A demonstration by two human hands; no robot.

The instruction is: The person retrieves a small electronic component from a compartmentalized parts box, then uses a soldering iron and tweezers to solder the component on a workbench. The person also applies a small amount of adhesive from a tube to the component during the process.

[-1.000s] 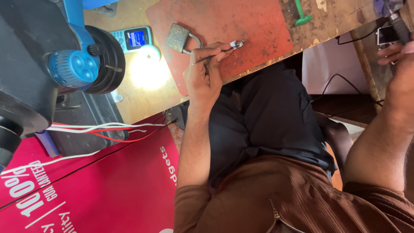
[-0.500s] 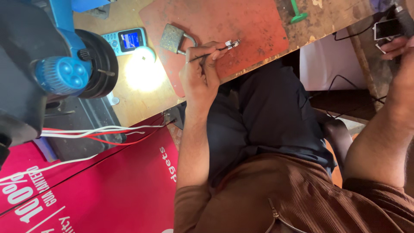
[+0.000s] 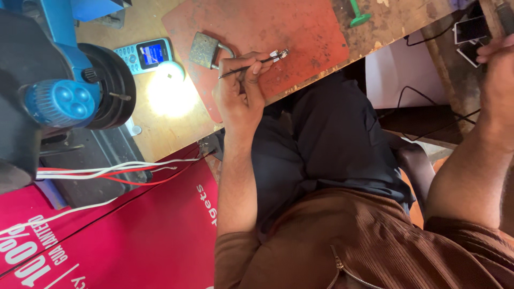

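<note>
My left hand [image 3: 241,99] rests at the near edge of a red mat [image 3: 300,32] and is shut on a thin dark tool [image 3: 243,68]. A small silvery part [image 3: 279,53] sits at the tool's tip, just above the mat. A worn metal padlock [image 3: 205,49] lies on the mat right beside the hand. My right hand [image 3: 495,59] reaches to the far right edge, next to two small phones [image 3: 470,32] on a side shelf. Its fingers are curled and partly cut off by the frame.
A light-blue keypad phone [image 3: 143,53] lies on the wooden bench [image 3: 155,123] beside a bright lamp spot [image 3: 166,91]. A blue and black machine [image 3: 59,101] stands at the left, with red and white wires [image 3: 118,171] below. A green tool [image 3: 357,15] lies far back.
My left hand has kept its grip on the tool and shifted slightly with the small part at its tip. My right hand stays by the phones.
</note>
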